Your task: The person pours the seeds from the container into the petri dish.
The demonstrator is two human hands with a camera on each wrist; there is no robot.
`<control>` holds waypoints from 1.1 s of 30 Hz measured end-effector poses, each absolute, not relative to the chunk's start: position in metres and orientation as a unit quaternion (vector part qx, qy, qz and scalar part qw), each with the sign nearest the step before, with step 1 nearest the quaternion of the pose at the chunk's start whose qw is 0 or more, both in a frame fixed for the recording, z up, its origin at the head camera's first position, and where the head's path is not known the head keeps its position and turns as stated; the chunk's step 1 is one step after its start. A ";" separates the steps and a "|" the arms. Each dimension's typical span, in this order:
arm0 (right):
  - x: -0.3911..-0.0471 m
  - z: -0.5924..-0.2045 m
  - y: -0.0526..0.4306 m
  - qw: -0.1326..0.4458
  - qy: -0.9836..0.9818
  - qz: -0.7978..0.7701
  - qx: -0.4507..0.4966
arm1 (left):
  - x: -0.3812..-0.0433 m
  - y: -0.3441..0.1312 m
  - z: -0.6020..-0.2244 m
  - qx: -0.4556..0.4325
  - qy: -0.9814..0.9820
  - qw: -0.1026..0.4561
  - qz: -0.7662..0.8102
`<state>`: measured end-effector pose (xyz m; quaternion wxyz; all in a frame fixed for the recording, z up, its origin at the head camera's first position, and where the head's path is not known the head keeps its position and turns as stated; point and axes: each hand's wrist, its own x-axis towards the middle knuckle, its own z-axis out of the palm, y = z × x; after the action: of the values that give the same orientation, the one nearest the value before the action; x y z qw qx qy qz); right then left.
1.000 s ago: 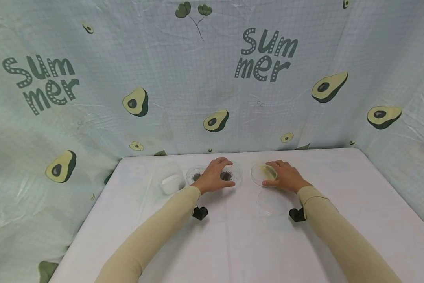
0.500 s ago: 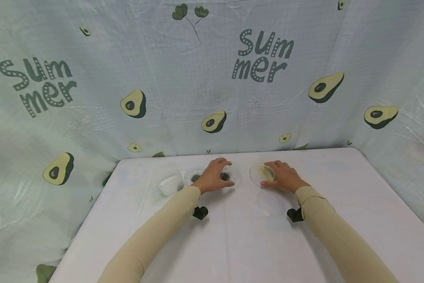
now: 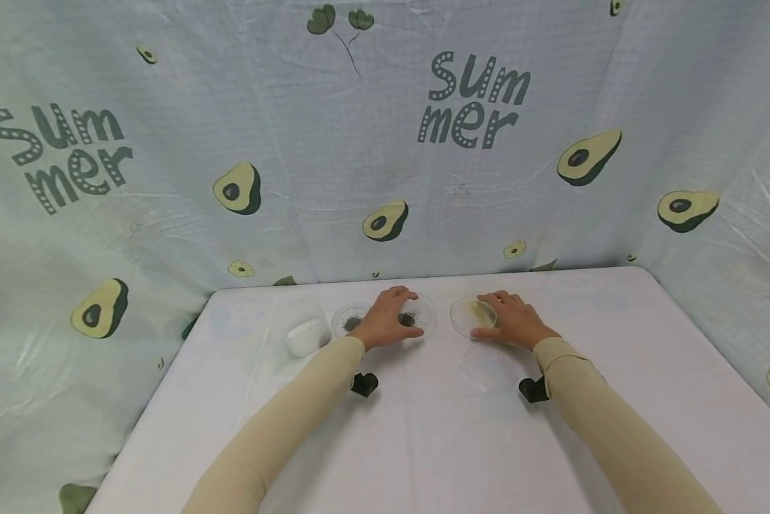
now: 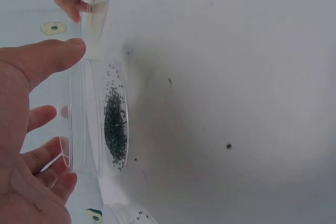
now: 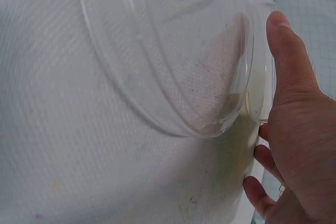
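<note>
Clear plastic, round: a dish of dark granules (image 3: pixel 428 318) sits just right of the left hand (image 3: pixel 385 323), whose thumb and fingers curve about its edge, holding it. Opposite, I see the right hand (image 3: pixel 518 323) span and grip a clear, round, yellow-tinged dish (image 3: pixel 460 318) just to that hand's left.

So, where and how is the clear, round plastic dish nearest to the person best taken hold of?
I would pinch this clear, round plastic dish by its rim, thumb and fingers on opposite edges, coming from above on the person's side. It seems to lie flat, with no handle visible, and the right hand and the clear round dish with yellowish contents are beyond it.
</note>
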<state>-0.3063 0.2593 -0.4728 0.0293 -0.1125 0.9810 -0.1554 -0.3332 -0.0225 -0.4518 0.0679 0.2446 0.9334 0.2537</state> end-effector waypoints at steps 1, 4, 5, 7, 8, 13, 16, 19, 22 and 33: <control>-0.306 -0.473 0.259 0.029 0.981 -0.156 -0.113 | -0.334 -0.023 -0.453 0.244 0.934 0.067 0.253; -0.305 -0.472 0.259 0.029 0.981 -0.157 -0.114 | -0.335 -0.024 -0.454 0.243 0.935 0.066 0.251; -0.305 -0.472 0.259 0.029 0.980 -0.158 -0.115 | -0.336 -0.025 -0.455 0.242 0.935 0.067 0.251; -0.306 -0.473 0.259 0.030 0.980 -0.158 -0.115 | -0.336 -0.025 -0.455 0.242 0.934 0.070 0.253; -0.306 -0.473 0.259 0.030 0.980 -0.158 -0.115 | -0.336 -0.025 -0.455 0.241 0.934 0.072 0.255; -0.309 -0.477 0.260 0.031 0.982 -0.152 -0.112 | -0.335 -0.025 -0.455 0.238 0.933 0.076 0.258; -0.310 -0.478 0.261 0.033 0.982 -0.150 -0.111 | -0.335 -0.025 -0.456 0.238 0.933 0.075 0.257; -0.310 -0.478 0.261 0.033 0.982 -0.149 -0.111 | -0.336 -0.025 -0.458 0.241 0.933 0.074 0.257; -0.309 -0.477 0.261 0.032 0.981 -0.152 -0.113 | -0.338 -0.025 -0.459 0.241 0.934 0.071 0.254; -0.308 -0.476 0.262 0.032 0.980 -0.158 -0.115 | -0.341 -0.025 -0.463 0.235 0.937 0.076 0.246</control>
<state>-0.3082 0.2618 -0.4764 0.0320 -0.1148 0.9802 -0.1579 -0.3414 -0.0249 -0.4633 0.0764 0.2350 0.9373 0.2458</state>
